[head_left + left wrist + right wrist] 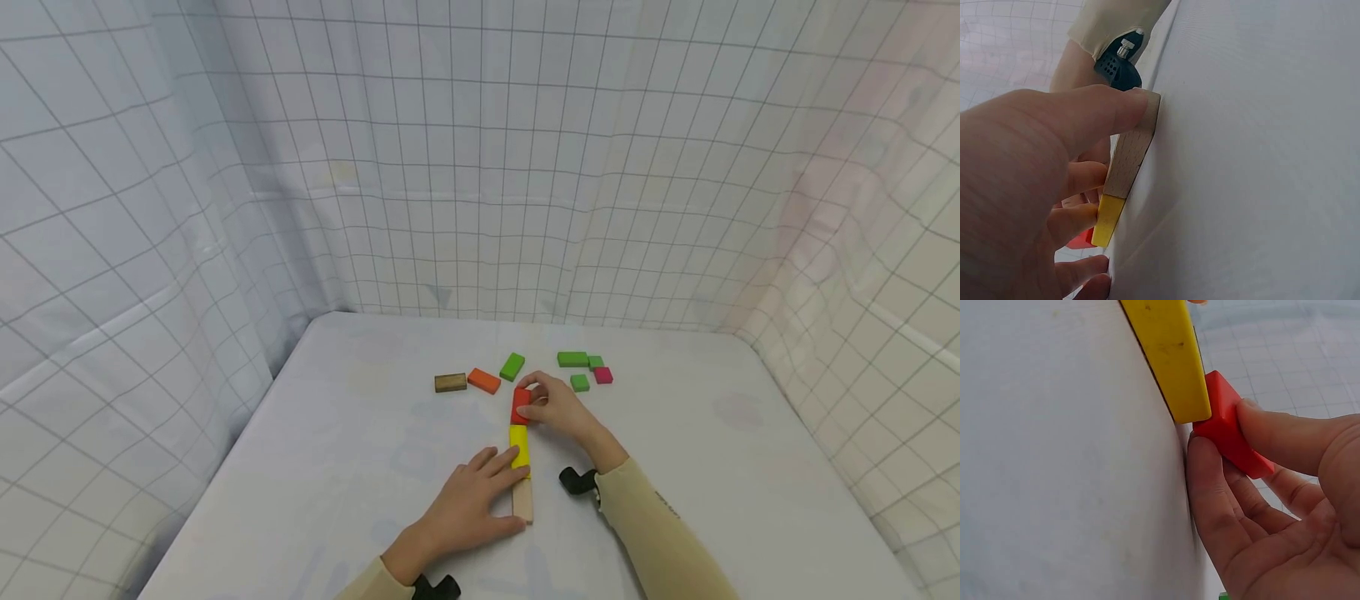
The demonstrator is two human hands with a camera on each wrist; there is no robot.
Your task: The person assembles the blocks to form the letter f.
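Observation:
My right hand [557,406] pinches a red block [521,406] between thumb and fingers. In the right wrist view the red block [1229,425] is tilted, its corner against the end of a yellow block [1169,362]. The yellow block [519,439] and a plain wooden block [522,502] lie end to end in a line toward me. My left hand [472,504] is spread beside them, fingertips touching the yellow block. In the left wrist view its thumb rests at the near end of the wooden block [1130,156].
Beyond the hands lie a brown block [450,382], an orange block [483,381] and a green block [512,367]. Farther right are a long green block [573,359], two small green blocks [580,382] and a crimson block [603,375]. Gridded white curtains [487,167] surround the white table [337,467].

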